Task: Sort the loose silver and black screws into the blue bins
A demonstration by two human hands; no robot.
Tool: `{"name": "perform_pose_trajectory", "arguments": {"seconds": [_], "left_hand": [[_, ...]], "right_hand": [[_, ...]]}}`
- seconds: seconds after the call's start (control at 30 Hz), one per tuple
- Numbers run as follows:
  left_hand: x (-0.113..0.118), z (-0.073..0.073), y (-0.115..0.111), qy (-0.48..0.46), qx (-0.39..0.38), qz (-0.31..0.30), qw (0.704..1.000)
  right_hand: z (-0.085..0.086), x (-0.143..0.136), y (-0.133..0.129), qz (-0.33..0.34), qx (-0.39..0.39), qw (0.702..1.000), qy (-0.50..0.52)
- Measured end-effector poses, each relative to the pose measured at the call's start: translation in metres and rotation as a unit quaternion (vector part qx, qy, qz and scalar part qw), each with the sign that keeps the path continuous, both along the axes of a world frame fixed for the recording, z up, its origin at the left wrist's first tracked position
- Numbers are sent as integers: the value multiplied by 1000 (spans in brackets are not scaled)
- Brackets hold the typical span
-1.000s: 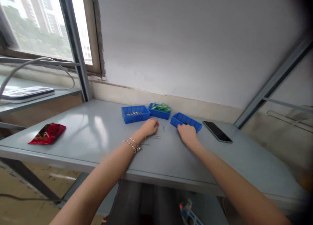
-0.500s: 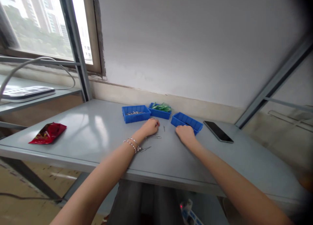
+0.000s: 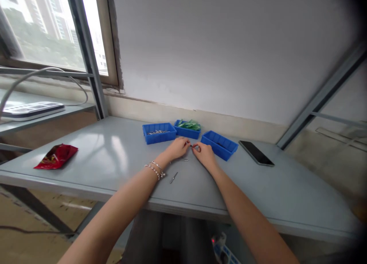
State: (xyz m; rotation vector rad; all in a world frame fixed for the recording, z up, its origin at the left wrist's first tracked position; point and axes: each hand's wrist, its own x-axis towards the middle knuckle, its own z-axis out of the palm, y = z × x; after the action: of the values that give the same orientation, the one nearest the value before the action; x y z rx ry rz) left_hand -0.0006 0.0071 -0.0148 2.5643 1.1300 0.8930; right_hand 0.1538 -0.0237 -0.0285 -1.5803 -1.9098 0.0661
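Observation:
My left hand [image 3: 179, 147], with bracelets at the wrist, has its fingers pinched just in front of the green-filled blue bin [image 3: 187, 133]. Facing it, my right hand [image 3: 204, 154] is closed too, its fingertips nearly meeting the left ones. A tiny dark piece shows between the two sets of fingertips; what else they hold is too small to name. Thin metal pieces [image 3: 183, 159] lie beside my left hand, and another metal piece [image 3: 173, 177] rests nearer the table's front edge. Left of the hands, a blue bin [image 3: 159, 138] contains several metal pieces.
At right stand a blue bin [image 3: 219, 150] with dark contents and a black phone [image 3: 256, 153]. A red packet [image 3: 59, 156] lies on the grey table [image 3: 94, 160] at left. A metal post [image 3: 86, 46] rises by the window.
My right hand has left the right blue bin and come over to my left fingertips. The metal piece near the front edge now lies at a different angle.

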Motion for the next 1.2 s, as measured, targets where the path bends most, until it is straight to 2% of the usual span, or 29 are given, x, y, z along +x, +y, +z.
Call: {"name": "perform_pose_trajectory", "arguments": {"seconds": [0.17, 0.3, 0.5, 0.8, 1.2], "left_hand": [[-1, 3, -4, 1, -4, -17, 1000], [-1, 7, -7, 19, -21, -16, 999], [0, 10, -6, 14, -42, -10, 999], [0, 10, -3, -43, -38, 10, 998], [-2, 7, 0, -76, -27, -14, 997]], "right_hand": [[2, -5, -8, -40, 1, 986, -161], [4, -8, -9, -45, 16, 981, -191], [4, -4, -9, -27, 7, 995, -97], [0, 3, -6, 51, -9, 998, 35], [2, 5, -3, 57, 6, 989, 134]]}}
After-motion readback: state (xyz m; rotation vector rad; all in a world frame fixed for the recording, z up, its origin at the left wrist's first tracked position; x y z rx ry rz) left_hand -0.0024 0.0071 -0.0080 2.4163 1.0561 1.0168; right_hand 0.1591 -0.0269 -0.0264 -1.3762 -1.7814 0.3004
